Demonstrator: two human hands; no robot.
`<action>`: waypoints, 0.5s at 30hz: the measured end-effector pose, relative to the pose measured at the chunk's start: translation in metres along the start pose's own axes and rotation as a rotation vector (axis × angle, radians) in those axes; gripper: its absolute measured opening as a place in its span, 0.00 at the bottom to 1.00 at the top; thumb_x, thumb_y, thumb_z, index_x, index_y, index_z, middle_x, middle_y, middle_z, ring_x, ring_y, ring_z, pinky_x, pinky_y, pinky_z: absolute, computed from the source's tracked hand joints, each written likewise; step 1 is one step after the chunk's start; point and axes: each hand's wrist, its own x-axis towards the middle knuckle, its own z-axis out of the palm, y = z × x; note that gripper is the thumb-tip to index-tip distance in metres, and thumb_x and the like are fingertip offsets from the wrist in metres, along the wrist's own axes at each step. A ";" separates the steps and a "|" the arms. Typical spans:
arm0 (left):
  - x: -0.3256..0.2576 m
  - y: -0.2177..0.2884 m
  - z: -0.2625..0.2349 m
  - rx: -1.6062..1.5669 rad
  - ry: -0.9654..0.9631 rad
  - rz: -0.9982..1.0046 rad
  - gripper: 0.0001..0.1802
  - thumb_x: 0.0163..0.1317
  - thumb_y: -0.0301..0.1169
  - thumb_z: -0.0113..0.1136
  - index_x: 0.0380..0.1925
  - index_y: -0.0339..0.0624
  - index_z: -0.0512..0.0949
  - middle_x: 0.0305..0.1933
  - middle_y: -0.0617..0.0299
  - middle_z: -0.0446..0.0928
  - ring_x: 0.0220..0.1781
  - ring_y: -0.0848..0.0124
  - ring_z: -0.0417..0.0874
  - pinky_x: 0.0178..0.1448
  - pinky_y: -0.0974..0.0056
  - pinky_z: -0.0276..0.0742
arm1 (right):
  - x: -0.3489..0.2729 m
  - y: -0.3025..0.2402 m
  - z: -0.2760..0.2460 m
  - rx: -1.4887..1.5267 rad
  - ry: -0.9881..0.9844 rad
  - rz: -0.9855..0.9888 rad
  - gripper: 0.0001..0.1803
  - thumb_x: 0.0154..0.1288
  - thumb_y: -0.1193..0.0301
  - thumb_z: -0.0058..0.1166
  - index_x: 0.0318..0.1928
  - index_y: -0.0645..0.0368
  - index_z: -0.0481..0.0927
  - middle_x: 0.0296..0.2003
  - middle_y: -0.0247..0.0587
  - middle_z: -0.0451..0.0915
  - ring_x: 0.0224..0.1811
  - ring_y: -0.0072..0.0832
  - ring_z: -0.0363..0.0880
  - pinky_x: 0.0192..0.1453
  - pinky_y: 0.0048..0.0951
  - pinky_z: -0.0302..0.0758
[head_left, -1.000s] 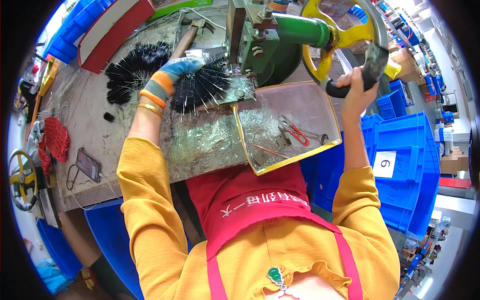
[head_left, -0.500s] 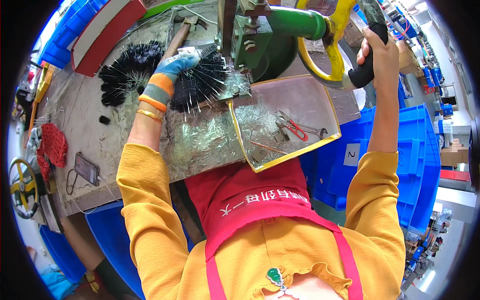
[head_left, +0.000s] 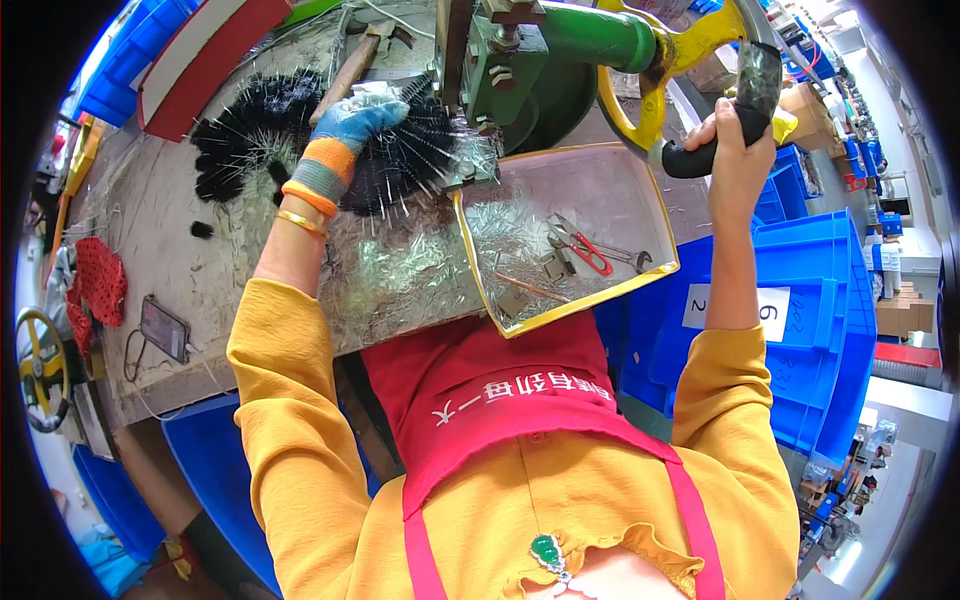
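Observation:
My left hand (head_left: 352, 128), in a blue and orange glove, rests on a black bristle brush (head_left: 415, 150) and holds it at the base of the green press machine (head_left: 520, 70). My right hand (head_left: 735, 135) grips the black handle (head_left: 725, 120) on the machine's yellow wheel (head_left: 660, 75), arm raised. More black bristle brushes (head_left: 250, 130) lie in a pile to the left of my gloved hand. Shiny metal wire scraps (head_left: 400, 265) cover the bench in front of me.
A yellow-rimmed metal tray (head_left: 655, 190) holds red-handled pliers (head_left: 585, 250), a wrench and wire scraps. A hammer (head_left: 350, 60) lies behind the brushes. A phone (head_left: 163, 330) and red gloves (head_left: 95, 285) lie at the left. Blue crates (head_left: 810, 330) stand at my right.
My right hand has swung the black handle upward and to the right around the yellow wheel. My left hand has stayed on the brush.

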 end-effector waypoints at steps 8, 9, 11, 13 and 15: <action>-0.007 0.007 0.016 -0.068 0.183 -0.066 0.20 0.45 0.25 0.59 0.41 0.34 0.73 0.38 0.66 0.73 0.38 0.77 0.72 0.47 0.74 0.65 | 0.043 -0.033 -0.014 -0.160 -0.170 0.123 0.09 0.55 0.69 0.48 0.22 0.60 0.69 0.12 0.32 0.66 0.12 0.20 0.67 0.17 0.20 0.65; -0.005 0.005 0.015 -0.068 0.182 -0.065 0.20 0.45 0.25 0.59 0.41 0.34 0.73 0.38 0.66 0.73 0.38 0.77 0.72 0.47 0.74 0.65 | 0.048 -0.036 -0.013 -0.161 -0.169 0.122 0.09 0.55 0.69 0.48 0.22 0.60 0.69 0.12 0.32 0.66 0.12 0.20 0.67 0.17 0.20 0.65; 0.000 -0.003 0.013 -0.127 0.189 0.009 0.19 0.44 0.26 0.60 0.41 0.35 0.73 0.37 0.66 0.74 0.37 0.77 0.72 0.46 0.75 0.65 | 0.053 -0.040 -0.011 -0.191 -0.164 0.141 0.09 0.54 0.69 0.48 0.22 0.60 0.69 0.12 0.32 0.66 0.11 0.20 0.67 0.17 0.20 0.65; -0.004 -0.003 0.009 -0.109 0.216 0.012 0.19 0.44 0.25 0.60 0.40 0.35 0.73 0.37 0.66 0.74 0.37 0.77 0.72 0.46 0.75 0.65 | 0.046 -0.035 -0.005 -0.151 -0.190 0.123 0.09 0.54 0.68 0.48 0.24 0.61 0.69 0.12 0.32 0.66 0.11 0.20 0.66 0.18 0.19 0.65; -0.006 -0.003 0.008 -0.096 0.233 0.014 0.18 0.44 0.25 0.60 0.40 0.35 0.74 0.36 0.66 0.74 0.37 0.76 0.73 0.46 0.74 0.65 | 0.026 -0.018 -0.002 -0.086 -0.088 -0.007 0.10 0.53 0.68 0.48 0.28 0.63 0.68 0.12 0.35 0.69 0.12 0.22 0.70 0.22 0.20 0.68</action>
